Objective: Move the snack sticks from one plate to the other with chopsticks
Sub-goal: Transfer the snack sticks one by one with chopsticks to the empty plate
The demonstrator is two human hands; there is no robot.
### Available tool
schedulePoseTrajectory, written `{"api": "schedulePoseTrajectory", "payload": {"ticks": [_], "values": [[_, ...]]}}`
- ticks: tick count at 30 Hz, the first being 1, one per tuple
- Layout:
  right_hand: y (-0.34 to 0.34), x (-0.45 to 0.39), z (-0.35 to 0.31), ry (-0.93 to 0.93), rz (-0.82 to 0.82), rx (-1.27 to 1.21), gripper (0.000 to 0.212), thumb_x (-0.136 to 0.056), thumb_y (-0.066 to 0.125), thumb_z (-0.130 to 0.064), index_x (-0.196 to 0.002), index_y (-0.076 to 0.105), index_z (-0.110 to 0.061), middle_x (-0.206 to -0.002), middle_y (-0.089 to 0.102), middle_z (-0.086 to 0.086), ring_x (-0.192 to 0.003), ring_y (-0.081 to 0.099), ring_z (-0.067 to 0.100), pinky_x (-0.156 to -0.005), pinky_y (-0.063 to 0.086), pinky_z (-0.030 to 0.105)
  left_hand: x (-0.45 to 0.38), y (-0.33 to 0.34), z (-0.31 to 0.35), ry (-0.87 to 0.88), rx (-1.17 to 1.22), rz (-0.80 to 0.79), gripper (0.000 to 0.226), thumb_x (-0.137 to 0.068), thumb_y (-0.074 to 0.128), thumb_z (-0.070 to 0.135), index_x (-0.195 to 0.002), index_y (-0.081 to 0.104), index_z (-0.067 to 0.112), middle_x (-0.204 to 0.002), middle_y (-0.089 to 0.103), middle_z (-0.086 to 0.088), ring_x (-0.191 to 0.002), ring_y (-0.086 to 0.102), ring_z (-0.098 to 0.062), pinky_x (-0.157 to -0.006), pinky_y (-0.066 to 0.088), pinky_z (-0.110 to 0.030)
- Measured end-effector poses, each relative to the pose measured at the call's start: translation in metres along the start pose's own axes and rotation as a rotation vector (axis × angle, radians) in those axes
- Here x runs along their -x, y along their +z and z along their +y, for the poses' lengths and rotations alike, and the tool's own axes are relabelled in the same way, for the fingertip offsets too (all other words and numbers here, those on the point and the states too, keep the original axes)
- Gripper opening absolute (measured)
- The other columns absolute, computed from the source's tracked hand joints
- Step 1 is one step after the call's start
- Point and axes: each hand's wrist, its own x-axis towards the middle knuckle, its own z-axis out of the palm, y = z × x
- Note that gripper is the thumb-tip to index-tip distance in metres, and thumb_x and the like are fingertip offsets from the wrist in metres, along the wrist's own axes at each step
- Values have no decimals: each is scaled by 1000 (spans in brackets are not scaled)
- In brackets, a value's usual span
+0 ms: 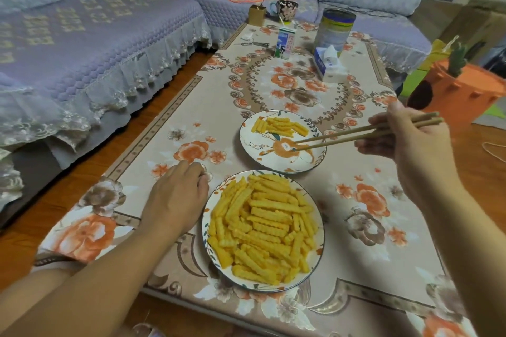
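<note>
Head view: right hand (405, 137) grip pinches chopsticks (367, 131), tips empty over far plate (315, 164), left hand (178, 194) relaxed on bench (191, 107) beside near plate (319, 249), likely steadying it; most snack sticks (262, 227) remain there, few on far plate.

Right hand (405, 142) with chopsticks (367, 131) over far plate (315, 161), left hand (178, 197) beside near plate (209, 232).

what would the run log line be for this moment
right hand: holds chopsticks, tips empty over far plate | left hand: rests on table beside near plate | snack sticks: mostly on near plate
</note>
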Motion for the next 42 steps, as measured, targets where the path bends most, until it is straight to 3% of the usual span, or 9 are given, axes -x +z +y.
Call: {"api": "schedulePoseTrajectory", "payload": {"ticks": [4,9,14,20,25,30,34,42], "values": [[32,-27,28,-6,23,32,37,-109,46,-30,-95,69,-5,-73,76,5,-71,75,28,-67,64,34,0,0,-1,0,-4,-6,24,-103,38,35,-108,60,26,-103,58,4,-92,56,-22,-72,50,-40],[55,-43,48,-9,71,69,43,-108,49,-34,-98,70,2,-83,75,20,-72,76,34,-69,65,43,-1,1,-3,3,-11,-7,24,-103,39,35,-108,60,25,-103,59,3,-93,57,-22,-72,50,-40],[44,-30,37,-31,92,83,45,-109,45,-35,-81,66,-8,-69,73,12,-62,73,32,-63,65,44,-1,2,-3,15,-9,1,21,-103,41,35,-105,59,23,-100,57,3,-88,56,-23,-69,49,-40],[5,3,-5,21,50,-107,45,-109,43,-33,-81,60,-3,-58,70,5,-51,69,24,-57,64,37,0,2,-3,20,-12,8,22,-103,42,35,-106,60,23,-100,57,2,-88,57,-24,-68,49,-40],[-4,31,-9,58,-106,-14,46,-107,47,-33,-85,64,3,-63,69,18,-58,70,38,-58,64,42,0,0,-1,9,-5,3,24,-103,40,34,-108,61,24,-101,58,2,-90,58,-24,-70,50,-39],[-14,28,-25,-4,-14,-79,40,-108,47,-29,-84,64,-2,-63,69,10,-54,68,28,-55,62,35,0,1,-1,15,-2,11,21,-103,42,34,-107,60,24,-101,57,3,-90,58,-25,-70,49,-40],[-1,0,-12,-25,27,-34,38,-109,46,-31,-87,66,-6,-67,73,4,-61,71,27,-64,65,39,0,1,-2,12,0,9,19,-103,42,34,-107,59,25,-101,57,3,-90,57,-24,-70,49,-40],[57,-44,38,-75,56,81,38,-108,48,-33,-93,70,-6,-83,73,23,-67,75,29,-66,65,37,-1,2,-3,22,-4,24,17,-103,45,33,-105,59,25,-100,57,3,-90,57,-24,-68,45,-38]]}}
